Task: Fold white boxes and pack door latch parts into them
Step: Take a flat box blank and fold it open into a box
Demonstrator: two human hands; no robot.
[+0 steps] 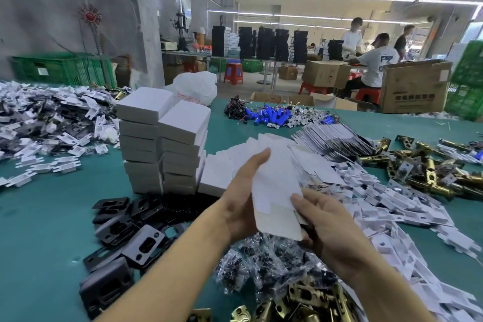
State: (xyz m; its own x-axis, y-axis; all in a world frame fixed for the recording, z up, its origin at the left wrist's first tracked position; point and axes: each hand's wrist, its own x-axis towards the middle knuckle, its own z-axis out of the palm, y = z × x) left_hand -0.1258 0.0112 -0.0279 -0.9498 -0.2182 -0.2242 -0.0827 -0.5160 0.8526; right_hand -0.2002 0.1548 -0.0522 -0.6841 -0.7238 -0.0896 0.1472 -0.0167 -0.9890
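Note:
A flat, unfolded white box [275, 185] is held up above the green table [52, 217] between both hands. My left hand [241, 196] lies along its left edge with fingers stretched out behind it. My right hand [324, 219] pinches its lower right corner, thumb on top. Two stacks of folded white boxes [164, 141] stand to the left. Black latch plates [125, 232] lie at the lower left. Brass latch bolts [423, 165] are heaped at the right, with more brass latch bolts [300, 300] at the bottom beside bags of screws [261, 261].
Flat box blanks [337, 138] fan out behind my hands. White plastic parts [407, 214] spread to the right and another pile [47, 123] lies far left. Blue batteries [271, 115] lie further back. People work by cardboard cartons [415, 86] beyond the table.

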